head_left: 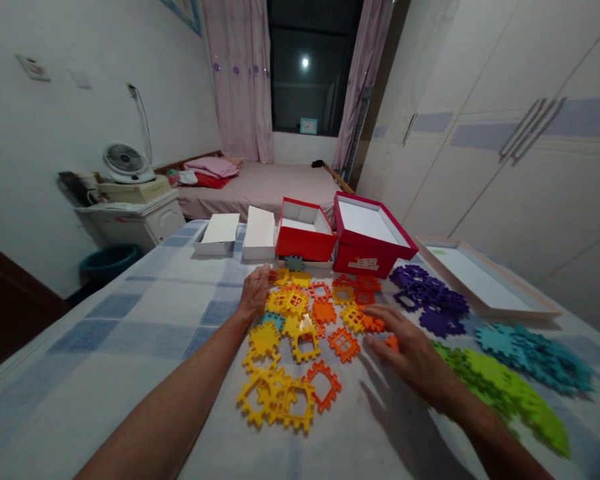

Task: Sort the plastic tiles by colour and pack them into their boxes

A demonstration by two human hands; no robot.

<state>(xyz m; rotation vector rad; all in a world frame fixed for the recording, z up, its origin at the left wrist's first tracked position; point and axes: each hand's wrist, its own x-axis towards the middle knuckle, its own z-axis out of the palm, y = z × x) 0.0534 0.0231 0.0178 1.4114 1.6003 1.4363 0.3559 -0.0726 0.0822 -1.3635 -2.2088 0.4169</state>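
Interlocking plastic building pieces with notched edges lie in a loose pile between my hands. Most are yellow, like the frame piece (300, 402) at the near end, or orange, like the window piece (344, 345) on the right. My left hand (255, 291) rests along the pile's far left edge, its fingers stretched forward beside the yellow pieces. My right hand (405, 340) reaches over the right edge, thumb and fingers apart. Its fingertips are at some orange pieces (373, 323), partly hidden by the hand. A teal piece (274, 320) lies among the yellow ones.
Purple pieces (433, 300), teal pieces (535, 357) and green pieces (505, 387) form separate heaps at the right. Behind the pile stand white boxes (259, 233), a red box (307, 243) and a crimson box (363, 257). A shallow lid (490, 277) lies at the far right.
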